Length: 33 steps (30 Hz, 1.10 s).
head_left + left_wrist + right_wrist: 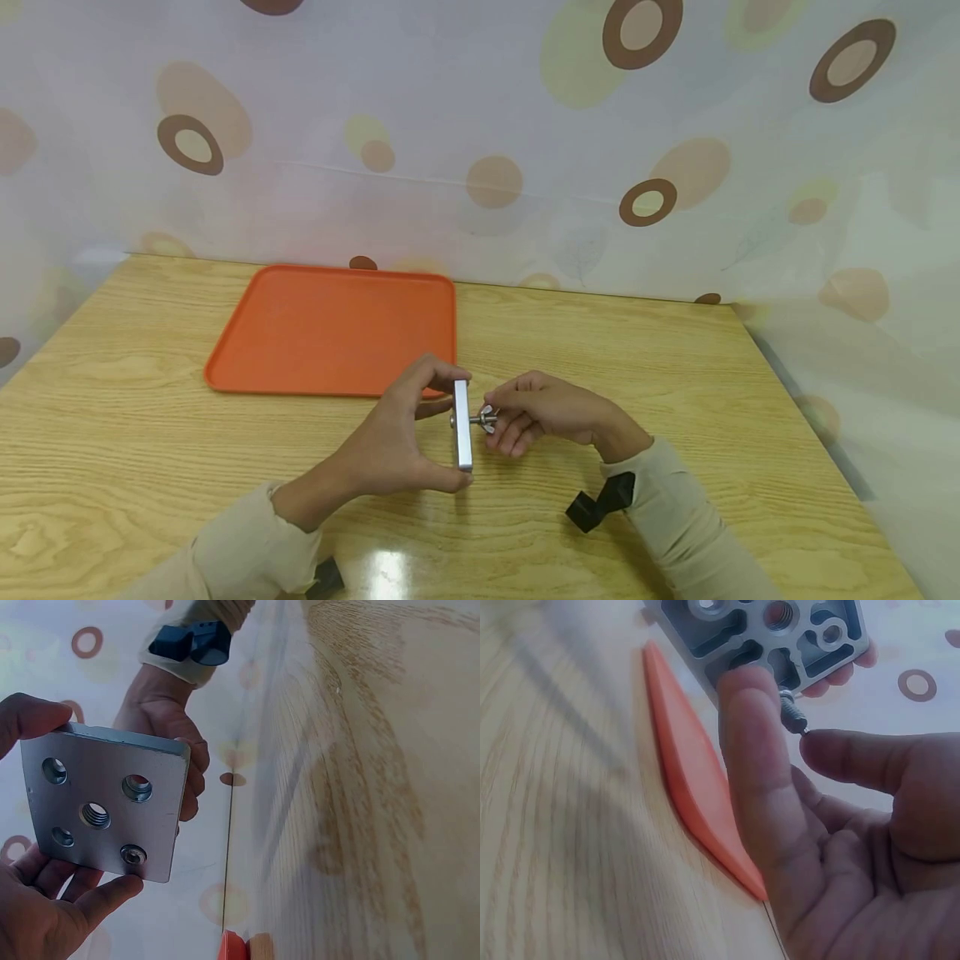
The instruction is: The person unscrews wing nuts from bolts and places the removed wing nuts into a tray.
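A square metal plate [462, 425] stands on edge above the table, and my left hand [393, 442] grips it by opposite edges between thumb and fingers. In the left wrist view the flat face of the plate [105, 799] shows several holes, with a bolt head [133, 855] seated in a corner one. The right wrist view shows the ribbed other face, where the threaded bolt [793, 716] sticks out. A wing nut [488, 419] sits on this bolt. My right hand [551, 412] pinches at the wing nut with thumb and forefinger; the forefinger hides it in the right wrist view.
An orange tray [337, 333] lies on the wooden table [600, 350] behind my left hand. Patterned sheeting [450, 125] hangs along the back and right sides of the table. Black devices are strapped at both wrists.
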Each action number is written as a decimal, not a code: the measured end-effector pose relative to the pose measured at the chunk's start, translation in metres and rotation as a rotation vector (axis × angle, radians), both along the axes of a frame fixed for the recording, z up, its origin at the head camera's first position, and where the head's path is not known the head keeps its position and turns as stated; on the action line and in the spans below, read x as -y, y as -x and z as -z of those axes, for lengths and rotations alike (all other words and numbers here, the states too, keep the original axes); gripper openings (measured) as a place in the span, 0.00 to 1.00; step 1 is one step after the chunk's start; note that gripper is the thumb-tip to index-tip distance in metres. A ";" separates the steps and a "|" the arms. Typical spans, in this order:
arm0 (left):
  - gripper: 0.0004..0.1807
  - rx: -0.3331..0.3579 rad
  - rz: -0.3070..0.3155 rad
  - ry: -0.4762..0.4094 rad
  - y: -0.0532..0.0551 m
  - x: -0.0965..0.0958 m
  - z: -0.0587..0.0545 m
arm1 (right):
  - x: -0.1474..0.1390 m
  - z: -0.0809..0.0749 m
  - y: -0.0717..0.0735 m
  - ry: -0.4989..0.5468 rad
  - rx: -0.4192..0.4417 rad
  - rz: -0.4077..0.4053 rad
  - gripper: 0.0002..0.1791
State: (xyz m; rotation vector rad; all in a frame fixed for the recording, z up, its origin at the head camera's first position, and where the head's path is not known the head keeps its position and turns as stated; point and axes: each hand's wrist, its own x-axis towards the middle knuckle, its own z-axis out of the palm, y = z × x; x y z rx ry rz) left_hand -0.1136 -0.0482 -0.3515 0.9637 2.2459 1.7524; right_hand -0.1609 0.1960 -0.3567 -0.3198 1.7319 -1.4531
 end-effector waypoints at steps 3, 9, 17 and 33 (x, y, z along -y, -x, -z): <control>0.45 -0.007 0.002 -0.004 0.000 0.000 0.000 | 0.000 -0.001 0.000 0.010 -0.007 -0.013 0.16; 0.45 -0.006 -0.002 0.003 0.000 0.000 -0.001 | -0.001 -0.001 0.000 0.002 -0.014 -0.004 0.18; 0.45 -0.008 0.006 -0.005 0.000 0.000 0.000 | 0.000 -0.004 -0.001 -0.038 -0.067 -0.020 0.19; 0.45 0.005 0.002 0.009 0.000 0.000 0.000 | -0.002 -0.004 0.000 -0.004 -0.075 -0.003 0.17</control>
